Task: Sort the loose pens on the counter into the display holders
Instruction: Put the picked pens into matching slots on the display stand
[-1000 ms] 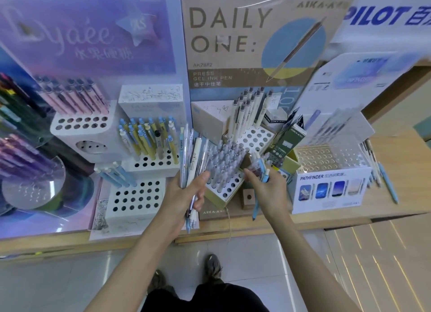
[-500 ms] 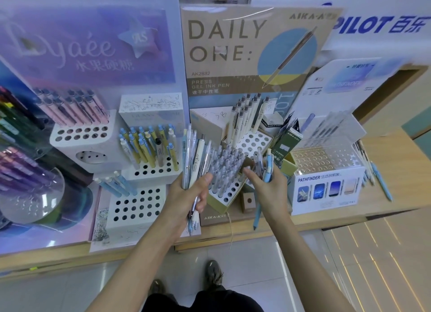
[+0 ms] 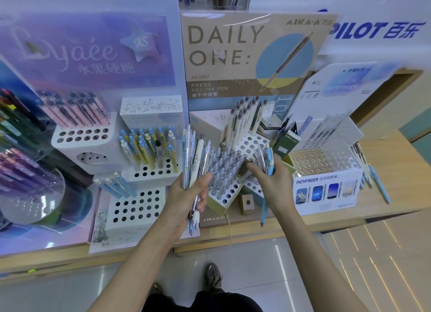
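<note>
Wooden shop surface (image 3: 401,167), crowded pen displays. Gripping mixed pen bundle (image 3: 194,153) in left hand (image 3: 186,195); pinching blue pen (image 3: 269,158) in right hand (image 3: 272,183), beside clear-pen holder (image 3: 221,195). Match colour first, then lower tip-down into free hole.

Purple pens (image 3: 21,169) cut by left edge, loose pens (image 3: 370,171) blurred, perhaps four.

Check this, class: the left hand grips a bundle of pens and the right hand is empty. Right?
Wrong in one point: the head view shows the right hand gripping a light blue pen, not empty. The left hand does grip a bundle of pens.
</note>
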Demonstrator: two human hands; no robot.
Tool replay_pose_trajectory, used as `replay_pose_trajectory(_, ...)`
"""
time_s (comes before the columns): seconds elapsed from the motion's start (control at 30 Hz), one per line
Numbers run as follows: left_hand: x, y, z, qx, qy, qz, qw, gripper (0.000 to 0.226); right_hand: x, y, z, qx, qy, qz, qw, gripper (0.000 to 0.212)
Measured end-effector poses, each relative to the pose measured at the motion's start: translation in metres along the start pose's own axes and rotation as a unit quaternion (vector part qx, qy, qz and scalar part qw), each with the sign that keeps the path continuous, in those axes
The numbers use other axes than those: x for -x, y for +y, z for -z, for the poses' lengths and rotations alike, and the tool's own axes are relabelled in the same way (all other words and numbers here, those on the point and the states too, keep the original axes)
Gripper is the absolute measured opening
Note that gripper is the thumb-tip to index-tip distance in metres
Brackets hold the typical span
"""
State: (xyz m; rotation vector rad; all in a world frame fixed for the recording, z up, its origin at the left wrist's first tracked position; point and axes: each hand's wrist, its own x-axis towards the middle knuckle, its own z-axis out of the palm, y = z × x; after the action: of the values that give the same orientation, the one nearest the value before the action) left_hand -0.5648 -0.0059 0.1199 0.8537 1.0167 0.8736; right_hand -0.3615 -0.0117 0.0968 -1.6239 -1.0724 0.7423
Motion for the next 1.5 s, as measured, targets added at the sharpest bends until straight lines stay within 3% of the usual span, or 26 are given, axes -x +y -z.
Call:
replay_pose_trajectory(0.23,0.0,0.0,-0.003,0.01,0.002,0.004,1.0,0.042,0.0,0.002,-0.002,0.082,0.057,-0.036,0.994,0.026)
replay_pose_trajectory(0.37,-0.001,0.0,-0.003,0.012,0.0,0.004,1.0,0.041,0.0,0.002,0.0,0.071,0.073,-0.062,0.993,0.032)
replay_pose_trajectory(0.57,-0.001,0.0,-0.004,0.016,0.001,0.009,1.0,0.037,-0.001,0.0,0.009,-0.061,-0.048,-0.084,0.993,0.006)
replay_pose_trajectory(0.7,-0.002,0.0,-0.006,0.015,0.002,0.011,1.0,0.038,-0.003,-0.003,0.008,-0.088,-0.095,-0.112,0.985,0.026)
replay_pose_trajectory(0.77,-0.001,0.0,-0.007,0.016,0.002,0.012,1.0,0.037,-0.008,-0.005,0.009,-0.092,-0.11,-0.116,0.983,0.013)
replay_pose_trajectory(0.97,0.0,0.001,-0.005,0.019,0.004,0.006,1.0,0.036,-0.008,0.0,0.004,-0.086,-0.052,-0.086,0.991,0.003)
replay_pose_trajectory(1.03,0.001,0.001,-0.004,0.018,0.005,0.005,1.0,0.038,-0.006,0.003,0.002,-0.07,-0.035,-0.068,0.995,0.014)
replay_pose_trajectory(1.33,0.003,0.001,-0.002,0.019,0.004,0.006,1.0,0.039,-0.009,0.003,0.0,0.035,-0.077,0.008,0.996,0.031)
replay_pose_trajectory(1.5,0.004,0.0,-0.003,0.022,0.003,0.004,1.0,0.043,-0.006,0.002,0.0,0.026,-0.061,0.007,0.998,0.023)
